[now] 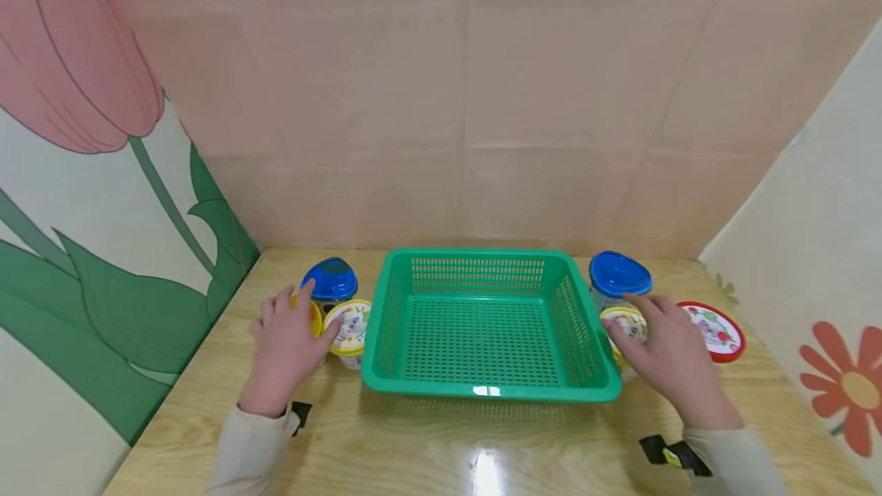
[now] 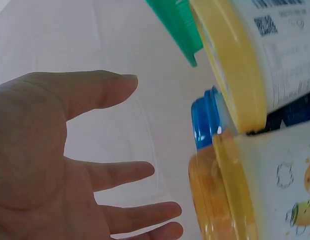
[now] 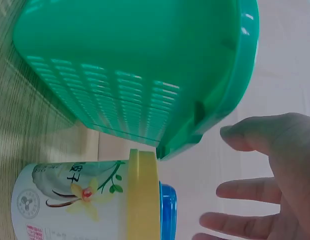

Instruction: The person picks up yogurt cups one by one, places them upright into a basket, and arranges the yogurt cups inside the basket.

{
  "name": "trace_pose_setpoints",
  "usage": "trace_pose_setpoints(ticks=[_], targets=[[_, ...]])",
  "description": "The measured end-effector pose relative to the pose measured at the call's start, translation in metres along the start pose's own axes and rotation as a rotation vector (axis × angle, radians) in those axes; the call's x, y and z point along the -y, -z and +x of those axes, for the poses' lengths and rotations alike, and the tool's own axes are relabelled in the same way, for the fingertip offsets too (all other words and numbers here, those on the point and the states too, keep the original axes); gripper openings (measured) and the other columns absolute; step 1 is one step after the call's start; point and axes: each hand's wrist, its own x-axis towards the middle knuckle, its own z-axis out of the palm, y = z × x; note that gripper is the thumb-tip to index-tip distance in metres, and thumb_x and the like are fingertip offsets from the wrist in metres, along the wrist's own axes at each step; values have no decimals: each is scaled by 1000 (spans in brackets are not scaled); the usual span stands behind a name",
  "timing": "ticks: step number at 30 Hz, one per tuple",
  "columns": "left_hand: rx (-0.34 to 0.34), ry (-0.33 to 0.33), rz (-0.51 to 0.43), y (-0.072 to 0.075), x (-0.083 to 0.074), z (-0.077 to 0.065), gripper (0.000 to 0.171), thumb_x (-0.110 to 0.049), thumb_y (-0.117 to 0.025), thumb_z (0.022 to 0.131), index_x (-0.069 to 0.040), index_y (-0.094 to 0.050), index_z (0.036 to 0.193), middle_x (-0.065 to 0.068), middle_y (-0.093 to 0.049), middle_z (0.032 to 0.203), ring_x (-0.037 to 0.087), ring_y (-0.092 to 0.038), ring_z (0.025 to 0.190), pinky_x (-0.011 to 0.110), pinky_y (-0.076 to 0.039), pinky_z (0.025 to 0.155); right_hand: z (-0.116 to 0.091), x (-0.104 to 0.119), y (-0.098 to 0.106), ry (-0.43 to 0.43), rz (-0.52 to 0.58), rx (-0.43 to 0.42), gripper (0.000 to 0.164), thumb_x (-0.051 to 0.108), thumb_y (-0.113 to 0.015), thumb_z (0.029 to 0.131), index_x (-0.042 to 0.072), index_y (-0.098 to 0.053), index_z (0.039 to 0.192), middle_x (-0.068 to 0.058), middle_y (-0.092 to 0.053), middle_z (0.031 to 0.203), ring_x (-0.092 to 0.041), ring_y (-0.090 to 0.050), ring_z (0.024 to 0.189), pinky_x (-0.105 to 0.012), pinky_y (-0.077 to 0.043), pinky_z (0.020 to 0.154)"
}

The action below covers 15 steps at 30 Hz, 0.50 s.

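Observation:
My left hand (image 1: 288,347) is held over the jars left of the basket, its fingers spread and gripping nothing. Under and beside it are an amber-lidded jar (image 2: 215,190), a jar with a yellow-rimmed printed lid (image 1: 351,327) and a blue-lidded jar (image 1: 332,279). In the left wrist view the fingertips are apart from the jars. On the other side, my right hand (image 1: 670,350) hovers with loosely extended fingers by a yellow-lidded jar (image 3: 80,200) with a flower print. Behind that jar stands another blue-lidded jar (image 1: 620,275). A red-rimmed printed lid (image 1: 717,331) shows beyond the right hand.
A green perforated plastic basket (image 1: 491,392) stands between the two groups of jars, with nothing in it. The wooden tabletop (image 1: 413,450) meets a covered back wall (image 1: 468,136). Painted side walls (image 1: 827,251) bound the table left and right.

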Motion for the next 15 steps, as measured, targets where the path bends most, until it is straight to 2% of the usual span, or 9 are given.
trace_pose_setpoints(ticks=[3,6,9,15], targets=[[-7,31,10,4,4,0,80,-44,-68,91,0,-37,151,36,-37,144,53,-33,122,70,-31,90,0,4,1,-12,6,25,51,35,-71,91,-5,-64,122,-31,-62,110,-47,-58,95,-63,-47,76],[4,51,20,7,9,1,83,-47,-69,89,0,-37,150,35,-42,140,53,-35,119,69,-32,89,2,8,2,-40,18,103,49,36,-69,93,-3,-65,122,-25,-67,102,-36,-63,81,-50,-52,63],[30,68,28,10,13,1,85,-49,-69,89,1,-38,150,36,-44,137,53,-36,117,69,-34,89,4,11,3,-55,33,176,48,37,-67,94,-1,-65,124,-20,-70,97,-27,-63,73,-40,-50,56],[74,96,35,15,23,-1,87,-52,-69,88,3,-39,148,36,-44,134,53,-37,116,68,-37,88,5,14,-1,-50,34,200,44,34,-71,92,-2,-67,117,-17,-71,94,-27,-64,73,-38,-51,55]])
